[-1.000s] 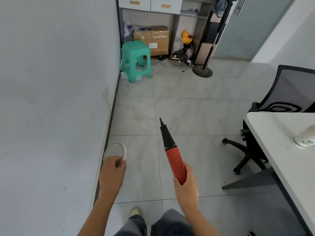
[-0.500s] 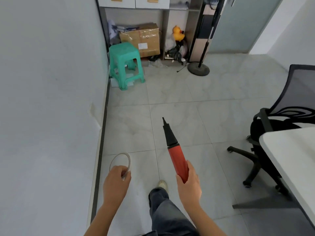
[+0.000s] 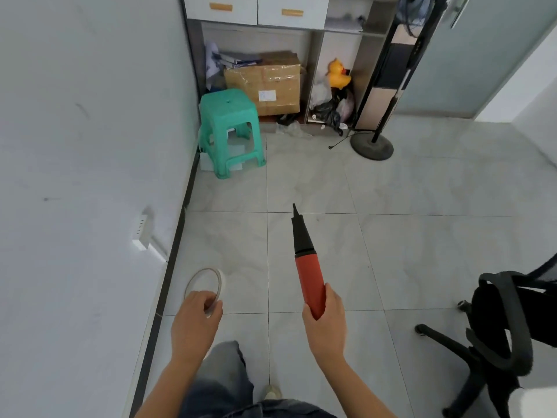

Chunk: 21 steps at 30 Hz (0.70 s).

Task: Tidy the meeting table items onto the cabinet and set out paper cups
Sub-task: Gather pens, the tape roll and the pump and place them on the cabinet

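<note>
The left hand [image 3: 196, 321] is pinching a thin ring of white tape [image 3: 221, 283] at its near edge, fingers curled round the rim, and is holding it over the tiled floor [image 3: 422, 236] beside the left wall. The right hand [image 3: 327, 324] is gripping the red body of a hand pump [image 3: 307, 273], whose black nozzle is pointing toward the far cabinet [image 3: 289, 10]. A green stool [image 3: 230, 128] is standing just in front of a cardboard box [image 3: 271, 82], with a yellow duck [image 3: 337, 73] to the box's right. A black office chair [image 3: 500, 336] is sitting near right.
</note>
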{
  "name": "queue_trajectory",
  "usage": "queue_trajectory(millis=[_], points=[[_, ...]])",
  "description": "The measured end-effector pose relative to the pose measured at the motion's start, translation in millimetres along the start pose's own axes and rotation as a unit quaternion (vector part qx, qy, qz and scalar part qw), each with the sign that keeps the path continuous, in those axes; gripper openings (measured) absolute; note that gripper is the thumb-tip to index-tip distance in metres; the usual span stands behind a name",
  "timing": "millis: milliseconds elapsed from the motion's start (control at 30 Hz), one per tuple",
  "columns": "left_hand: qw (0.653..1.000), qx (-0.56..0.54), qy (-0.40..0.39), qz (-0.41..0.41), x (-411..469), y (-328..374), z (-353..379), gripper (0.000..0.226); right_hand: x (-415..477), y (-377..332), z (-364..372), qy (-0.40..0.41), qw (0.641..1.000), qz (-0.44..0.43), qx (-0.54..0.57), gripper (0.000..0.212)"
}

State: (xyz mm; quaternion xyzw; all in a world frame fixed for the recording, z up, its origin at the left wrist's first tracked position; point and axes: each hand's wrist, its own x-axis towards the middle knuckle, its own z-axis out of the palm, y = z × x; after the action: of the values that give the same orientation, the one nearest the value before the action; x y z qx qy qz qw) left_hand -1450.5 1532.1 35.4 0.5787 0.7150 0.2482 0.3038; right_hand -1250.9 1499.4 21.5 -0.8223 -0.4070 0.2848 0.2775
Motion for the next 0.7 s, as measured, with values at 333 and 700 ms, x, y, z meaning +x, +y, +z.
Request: queue_trajectory(millis=[333,700], points=[[1.0,-0.021,0.011,0.003,212,40,6,0.009,165,-100,36,0.037,0.997,0.018,0.058,0.056],[0.997,-0.027,-0.048,0.046,412,99,17,0.013,304,-192,64,0.106,0.99,0.055,0.074,0.055]])
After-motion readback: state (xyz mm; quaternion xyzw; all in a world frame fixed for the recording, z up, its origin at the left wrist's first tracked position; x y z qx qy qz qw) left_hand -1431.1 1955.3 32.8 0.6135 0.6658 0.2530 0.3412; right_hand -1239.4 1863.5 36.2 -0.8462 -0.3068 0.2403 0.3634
